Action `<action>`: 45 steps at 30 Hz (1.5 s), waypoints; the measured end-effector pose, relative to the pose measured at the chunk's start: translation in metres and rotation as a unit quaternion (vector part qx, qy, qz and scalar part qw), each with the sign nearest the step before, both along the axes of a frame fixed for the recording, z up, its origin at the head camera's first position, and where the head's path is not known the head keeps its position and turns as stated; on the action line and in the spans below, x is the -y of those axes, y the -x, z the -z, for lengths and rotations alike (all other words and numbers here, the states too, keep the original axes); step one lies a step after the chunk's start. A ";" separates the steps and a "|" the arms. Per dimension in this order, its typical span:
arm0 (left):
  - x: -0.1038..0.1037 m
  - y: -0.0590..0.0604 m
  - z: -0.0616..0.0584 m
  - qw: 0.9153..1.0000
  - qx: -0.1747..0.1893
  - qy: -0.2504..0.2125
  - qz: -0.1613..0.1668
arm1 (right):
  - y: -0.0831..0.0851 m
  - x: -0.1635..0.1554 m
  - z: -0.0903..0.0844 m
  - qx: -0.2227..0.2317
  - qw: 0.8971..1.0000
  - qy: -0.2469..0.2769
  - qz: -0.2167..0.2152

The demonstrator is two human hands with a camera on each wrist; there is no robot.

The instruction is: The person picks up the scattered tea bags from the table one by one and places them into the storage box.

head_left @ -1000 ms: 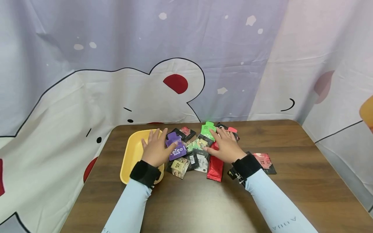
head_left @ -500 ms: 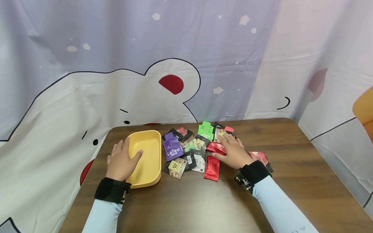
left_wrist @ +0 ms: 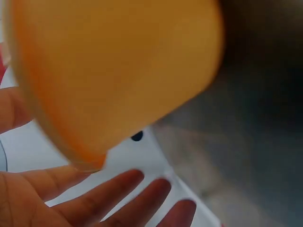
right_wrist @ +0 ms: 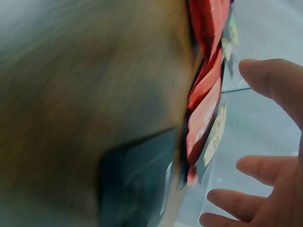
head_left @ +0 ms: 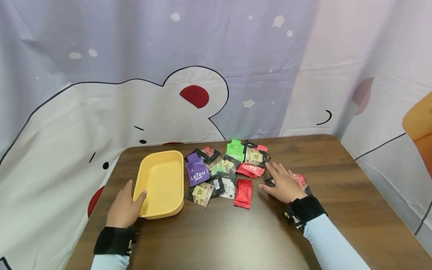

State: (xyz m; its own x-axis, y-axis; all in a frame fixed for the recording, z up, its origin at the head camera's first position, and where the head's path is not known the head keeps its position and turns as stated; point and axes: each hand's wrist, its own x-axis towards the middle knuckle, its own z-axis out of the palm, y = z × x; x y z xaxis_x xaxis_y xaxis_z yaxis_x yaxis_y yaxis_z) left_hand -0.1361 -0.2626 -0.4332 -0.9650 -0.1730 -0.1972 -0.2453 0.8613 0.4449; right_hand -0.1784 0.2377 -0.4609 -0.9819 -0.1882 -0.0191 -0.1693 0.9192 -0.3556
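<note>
Head view: left hand [head_left: 124, 207], fingers relaxed, thumb on near rim of shallow yellow plastic tray [head_left: 161, 183] holding nothing, right hand [head_left: 282, 183] flat, loose, over a red-and-black sachet [head_left: 301, 181] beside scattered foil sachets [head_left: 225, 170], brown wooden table [head_left: 236, 228]; left wrist view: straight fingers [left_wrist: 118, 198] beside tray [left_wrist: 109, 71]; right wrist view: spread fingers [right_wrist: 246, 201] near red sachets [right_wrist: 206, 94].

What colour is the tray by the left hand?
Plain yellow; the tray shows best in the head view, with the left hand at its near corner.

Hands [head_left: 125, 205] beside tray [head_left: 158, 202], packets [head_left: 222, 170]

Brown wooden table [head_left: 236, 236]. Behind it, big curtain [head_left: 135, 93] with cartoon bear face, red nose. Orange thing [head_left: 420, 125] at right edge.
</note>
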 end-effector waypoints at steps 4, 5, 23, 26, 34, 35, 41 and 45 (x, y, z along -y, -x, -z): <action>0.004 -0.003 0.009 1.000 0.021 -0.011 -0.007 | -0.003 -0.012 0.002 -0.002 1.000 -0.007 0.010; 0.005 -0.004 0.010 1.000 0.025 -0.015 -0.008 | -0.004 -0.016 0.003 -0.003 1.000 -0.008 0.012; 0.007 -0.013 0.024 0.993 0.041 -0.081 -0.070 | -0.025 -0.069 0.017 -0.006 0.998 -0.030 0.048; 0.006 -0.013 0.024 0.993 0.040 -0.086 -0.075 | -0.028 -0.071 0.016 -0.014 0.998 -0.030 0.046; 0.007 -0.011 0.027 0.993 0.041 -0.084 -0.078 | -0.031 -0.061 0.016 -0.035 0.999 -0.020 -0.004; 0.006 -0.011 0.027 0.993 0.040 -0.082 -0.078 | -0.031 -0.060 0.016 -0.034 0.999 -0.017 -0.012; 0.004 -0.011 0.029 0.994 0.031 -0.064 -0.077 | -0.033 -0.054 0.015 -0.012 0.999 -0.008 -0.036; 0.002 -0.011 0.030 0.995 0.027 -0.057 -0.080 | -0.032 -0.052 0.017 -0.010 0.999 -0.015 -0.040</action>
State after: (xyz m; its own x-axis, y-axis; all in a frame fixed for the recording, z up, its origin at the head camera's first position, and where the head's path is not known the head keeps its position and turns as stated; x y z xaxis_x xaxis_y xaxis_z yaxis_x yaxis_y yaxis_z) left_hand -0.1255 -0.2645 -0.4637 -0.9147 -0.2968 -0.2742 -0.4006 0.7547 0.5195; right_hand -0.1466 0.2894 -0.4776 -0.9642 -0.2651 -0.0067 -0.2488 0.9130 -0.3232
